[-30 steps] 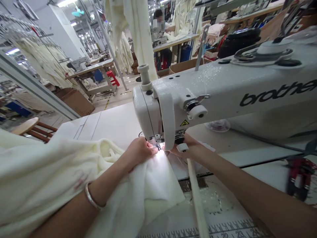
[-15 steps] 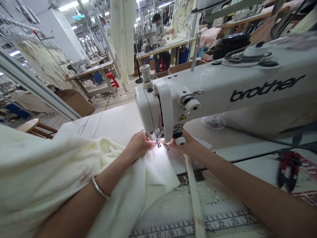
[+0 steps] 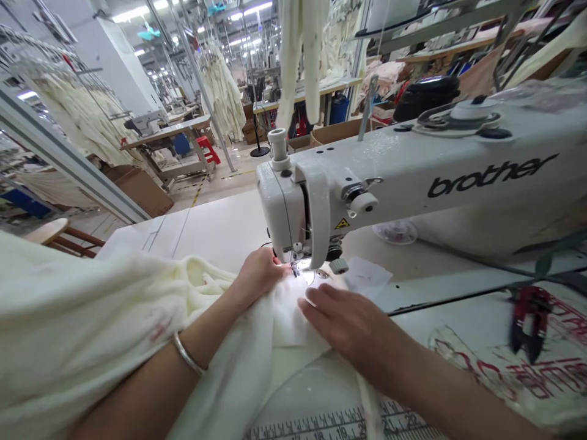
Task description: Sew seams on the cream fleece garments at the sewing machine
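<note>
A white Brother sewing machine (image 3: 413, 171) stands on the table, its needle area (image 3: 297, 269) lit. Cream fabric (image 3: 92, 311) is piled at the left and runs under the presser foot. My left hand (image 3: 259, 275), a silver bangle on its wrist, pinches the fabric just left of the needle. My right hand (image 3: 343, 318) lies flat with fingers stretched out on the fabric in front of the needle. A small white fabric patch (image 3: 367, 278) lies to the right of the foot.
Red-handled thread snips (image 3: 527, 318) lie at the right on printed plastic. A printed ruler (image 3: 330, 428) runs along the table's near edge. A clear bobbin (image 3: 397, 231) sits behind the machine arm. Other sewing tables, hanging cream garments and a wooden stool (image 3: 50, 232) stand beyond.
My right hand has drawn back from beside the presser foot and now rests flat on the fabric nearer me. My left hand stays pinched by the needle. The view shifted slightly.
</note>
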The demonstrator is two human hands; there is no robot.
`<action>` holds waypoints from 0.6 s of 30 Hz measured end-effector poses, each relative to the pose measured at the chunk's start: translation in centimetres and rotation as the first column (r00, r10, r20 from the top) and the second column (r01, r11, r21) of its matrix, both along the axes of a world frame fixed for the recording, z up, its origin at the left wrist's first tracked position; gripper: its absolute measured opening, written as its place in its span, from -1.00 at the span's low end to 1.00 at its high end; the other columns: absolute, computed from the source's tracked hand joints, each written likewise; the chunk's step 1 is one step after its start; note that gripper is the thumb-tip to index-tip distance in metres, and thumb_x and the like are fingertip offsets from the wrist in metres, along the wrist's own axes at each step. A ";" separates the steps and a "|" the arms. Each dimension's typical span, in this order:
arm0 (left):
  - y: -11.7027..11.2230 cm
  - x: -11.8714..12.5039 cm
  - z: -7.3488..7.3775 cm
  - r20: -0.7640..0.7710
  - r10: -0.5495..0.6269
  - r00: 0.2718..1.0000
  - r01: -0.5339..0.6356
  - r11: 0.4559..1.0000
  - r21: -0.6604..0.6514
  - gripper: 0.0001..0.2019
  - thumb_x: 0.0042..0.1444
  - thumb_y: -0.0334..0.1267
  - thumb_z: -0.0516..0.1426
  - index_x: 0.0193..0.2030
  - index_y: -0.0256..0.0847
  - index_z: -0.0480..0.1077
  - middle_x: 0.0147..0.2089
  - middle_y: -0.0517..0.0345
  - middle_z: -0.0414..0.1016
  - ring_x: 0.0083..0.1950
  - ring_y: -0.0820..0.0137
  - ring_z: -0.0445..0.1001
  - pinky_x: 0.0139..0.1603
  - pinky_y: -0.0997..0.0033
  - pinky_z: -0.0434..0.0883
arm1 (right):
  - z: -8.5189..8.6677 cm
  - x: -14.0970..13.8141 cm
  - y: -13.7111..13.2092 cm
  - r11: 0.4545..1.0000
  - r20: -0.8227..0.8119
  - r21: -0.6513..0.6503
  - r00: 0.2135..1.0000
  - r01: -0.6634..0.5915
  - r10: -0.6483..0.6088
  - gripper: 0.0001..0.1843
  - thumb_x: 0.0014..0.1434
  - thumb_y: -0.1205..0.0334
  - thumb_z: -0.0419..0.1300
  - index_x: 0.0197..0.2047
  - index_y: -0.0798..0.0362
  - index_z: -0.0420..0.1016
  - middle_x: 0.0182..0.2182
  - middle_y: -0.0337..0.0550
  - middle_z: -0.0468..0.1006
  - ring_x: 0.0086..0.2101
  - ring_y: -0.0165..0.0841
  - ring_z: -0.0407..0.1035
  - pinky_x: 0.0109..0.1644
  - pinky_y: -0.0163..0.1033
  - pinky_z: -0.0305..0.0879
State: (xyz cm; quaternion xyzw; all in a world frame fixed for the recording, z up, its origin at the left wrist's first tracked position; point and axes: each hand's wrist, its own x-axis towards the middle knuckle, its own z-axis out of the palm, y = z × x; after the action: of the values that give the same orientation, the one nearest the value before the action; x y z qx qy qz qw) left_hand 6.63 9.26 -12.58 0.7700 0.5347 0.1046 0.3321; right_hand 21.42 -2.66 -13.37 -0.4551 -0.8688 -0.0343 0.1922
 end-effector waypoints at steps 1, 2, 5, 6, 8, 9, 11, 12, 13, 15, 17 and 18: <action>0.0 0.0 -0.1 -0.004 -0.002 1.000 0.002 1.000 0.010 -0.91 -0.15 -0.29 0.14 -0.48 -0.25 0.42 -0.54 0.16 0.39 -0.30 0.33 0.38 -0.37 0.48 0.24 | -0.4 -0.4 -0.2 0.996 0.054 0.072 0.998 -0.046 0.042 -0.67 0.01 0.67 -0.05 -0.30 0.21 0.44 -0.34 0.00 0.44 -0.34 -0.23 0.32 -0.35 -0.16 0.35; 0.0 0.0 -0.1 -0.008 -0.004 1.000 0.005 1.000 0.021 -0.91 -0.15 -0.29 0.14 -0.48 -0.25 0.42 -0.53 0.15 0.39 -0.30 0.33 0.38 -0.37 0.48 0.25 | -0.7 -0.6 -0.1 0.993 0.080 0.104 0.996 -0.057 0.049 -0.68 0.01 0.67 -0.05 -0.31 0.21 0.44 -0.34 -0.01 0.44 -0.36 -0.24 0.32 -0.40 -0.19 0.34; -0.1 -0.1 -0.2 -0.013 -0.010 1.000 0.010 0.999 0.043 -0.90 -0.14 -0.27 0.14 -0.48 -0.25 0.40 -0.51 0.14 0.40 -0.29 0.33 0.37 -0.34 0.47 0.26 | -1.2 -0.4 0.5 0.995 0.056 0.092 0.998 -0.027 0.021 -0.67 0.03 0.66 -0.09 -0.37 0.16 0.40 -0.28 0.00 0.46 -0.33 -0.23 0.33 -0.42 -0.20 0.33; -0.2 -0.1 -0.2 -0.015 -0.009 1.000 0.010 0.999 0.049 -0.90 -0.13 -0.26 0.13 -0.48 -0.25 0.39 -0.50 0.14 0.41 -0.29 0.33 0.37 -0.32 0.46 0.26 | -1.2 0.0 0.7 0.997 0.021 0.075 1.000 -0.022 0.021 -0.66 0.05 0.66 -0.11 -0.37 0.15 0.39 -0.24 -0.01 0.46 -0.31 -0.24 0.33 -0.40 -0.20 0.33; -0.3 -0.1 -0.3 -0.026 -0.001 1.000 0.003 0.998 0.058 -0.89 -0.11 -0.25 0.12 -0.50 -0.25 0.36 -0.48 0.13 0.41 -0.29 0.33 0.37 -0.30 0.44 0.27 | -1.0 0.8 0.9 0.999 -0.059 0.045 0.998 -0.018 0.021 -0.65 0.12 0.63 -0.14 -0.32 0.13 0.39 -0.20 -0.05 0.47 -0.28 -0.26 0.34 -0.35 -0.21 0.33; -0.4 -0.1 -0.3 -0.033 0.005 0.999 -0.003 0.998 0.062 -0.89 -0.11 -0.25 0.11 -0.51 -0.25 0.34 -0.47 0.12 0.41 -0.30 0.33 0.36 -0.29 0.43 0.27 | -1.0 1.2 1.0 1.000 -0.087 0.025 0.996 -0.015 0.017 -0.65 0.16 0.61 -0.14 -0.28 0.12 0.40 -0.21 -0.08 0.48 -0.27 -0.27 0.34 -0.34 -0.22 0.32; -0.5 -0.1 -0.4 -0.051 0.020 0.998 -0.016 0.998 0.067 -0.88 -0.09 -0.25 0.09 -0.53 -0.25 0.29 -0.45 0.11 0.42 -0.30 0.34 0.36 -0.27 0.41 0.27 | -1.0 1.8 1.0 1.000 -0.112 -0.007 0.994 -0.019 0.018 -0.65 0.22 0.57 -0.14 -0.23 0.09 0.40 -0.26 -0.13 0.50 -0.30 -0.31 0.34 -0.32 -0.22 0.31; -0.6 -0.1 -0.4 -0.059 0.026 0.998 -0.022 0.997 0.068 -0.88 -0.09 -0.25 0.08 -0.53 -0.25 0.28 -0.45 0.10 0.42 -0.31 0.34 0.36 -0.26 0.40 0.27 | -1.0 1.9 1.0 1.000 -0.113 -0.016 0.993 -0.025 0.023 -0.66 0.23 0.56 -0.14 -0.23 0.09 0.40 -0.28 -0.14 0.50 -0.31 -0.32 0.34 -0.32 -0.22 0.31; -0.6 0.0 -0.4 -0.066 0.030 0.997 -0.026 0.997 0.067 -0.88 -0.08 -0.25 0.07 -0.52 -0.25 0.28 -0.44 0.10 0.42 -0.31 0.34 0.37 -0.25 0.40 0.27 | -1.1 1.9 1.0 0.999 -0.112 -0.023 0.993 -0.030 0.027 -0.67 0.23 0.56 -0.13 -0.24 0.09 0.41 -0.28 -0.14 0.51 -0.31 -0.32 0.34 -0.30 -0.22 0.31; -0.7 0.0 -0.3 -0.076 0.035 0.996 -0.030 0.997 0.067 -0.88 -0.06 -0.25 0.06 -0.51 -0.25 0.28 -0.43 0.10 0.43 -0.31 0.34 0.37 -0.24 0.39 0.27 | -1.2 1.7 0.9 0.999 -0.126 -0.017 0.992 -0.034 0.032 -0.66 0.20 0.58 -0.12 -0.29 0.11 0.41 -0.30 -0.11 0.51 -0.29 -0.31 0.33 -0.29 -0.23 0.33; -0.8 0.1 -0.2 -0.083 0.039 0.996 -0.033 0.997 0.067 -0.88 -0.06 -0.25 0.07 -0.51 -0.25 0.30 -0.43 0.09 0.45 -0.31 0.34 0.38 -0.23 0.38 0.27 | -1.3 1.2 0.7 1.000 -0.142 -0.007 0.990 -0.020 0.019 -0.68 0.17 0.61 -0.10 -0.32 0.13 0.42 -0.33 -0.08 0.50 -0.27 -0.29 0.33 -0.26 -0.23 0.35; -0.8 0.2 -0.2 -0.085 0.043 0.995 -0.037 0.997 0.068 -0.88 -0.06 -0.25 0.07 -0.50 -0.25 0.31 -0.42 0.09 0.45 -0.31 0.34 0.39 -0.24 0.39 0.28 | -1.3 0.9 0.6 1.000 -0.149 0.015 0.989 -0.007 0.009 -0.69 0.16 0.61 -0.08 -0.32 0.14 0.42 -0.35 -0.07 0.49 -0.27 -0.29 0.32 -0.24 -0.22 0.35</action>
State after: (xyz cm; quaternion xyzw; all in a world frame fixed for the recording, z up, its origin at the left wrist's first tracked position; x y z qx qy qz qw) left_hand 6.82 8.46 -12.77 0.7735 0.5602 0.0955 0.2805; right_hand 22.34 -2.10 -14.71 -0.4516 -0.8535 -0.0056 0.2598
